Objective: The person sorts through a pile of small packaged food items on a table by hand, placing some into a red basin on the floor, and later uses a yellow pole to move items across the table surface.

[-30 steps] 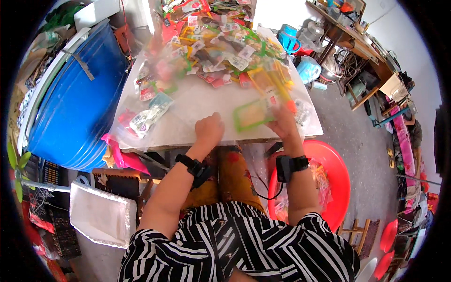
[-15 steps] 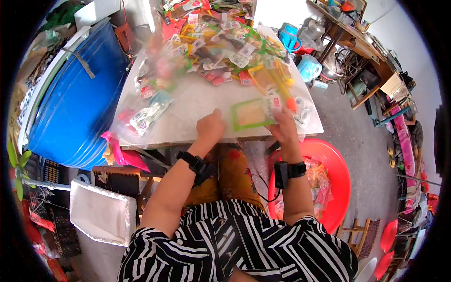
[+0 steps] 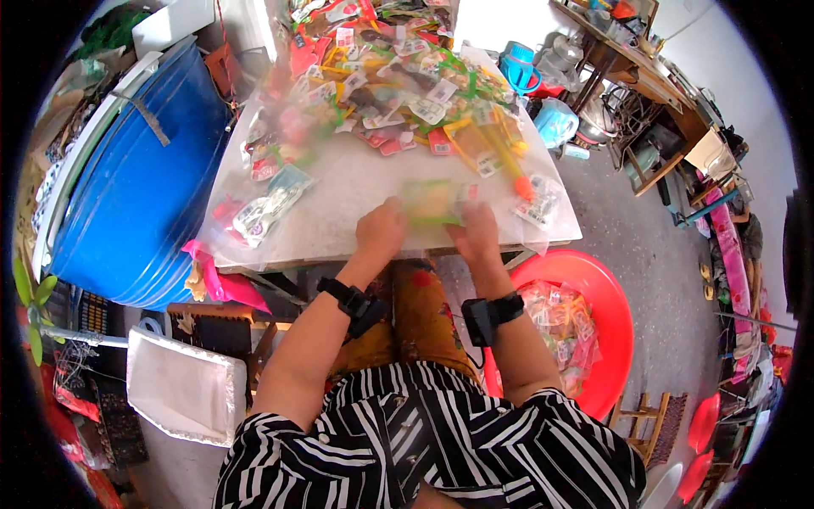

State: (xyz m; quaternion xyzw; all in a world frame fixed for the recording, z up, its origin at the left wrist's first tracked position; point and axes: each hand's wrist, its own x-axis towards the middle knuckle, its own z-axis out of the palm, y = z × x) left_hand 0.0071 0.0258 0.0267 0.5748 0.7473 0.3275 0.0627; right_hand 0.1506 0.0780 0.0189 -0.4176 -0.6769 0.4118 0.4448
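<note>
Green-edged packet [image 3: 429, 202], frame centre, was pinched by right hand [image 3: 476, 231]; left hand [image 3: 381, 229] curled, grip unclear; loosened pinch risked drop onto counter [image 3: 348, 174].

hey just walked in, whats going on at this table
A person's right hand holds a green-edged packet, slightly blurred, above the near part of a white table. The left hand is at the packet's left side; whether it grips it too is unclear. A heap of assorted packets covers the far part of the table, and a red tub with more packets inside stands on the floor to the right.
</note>
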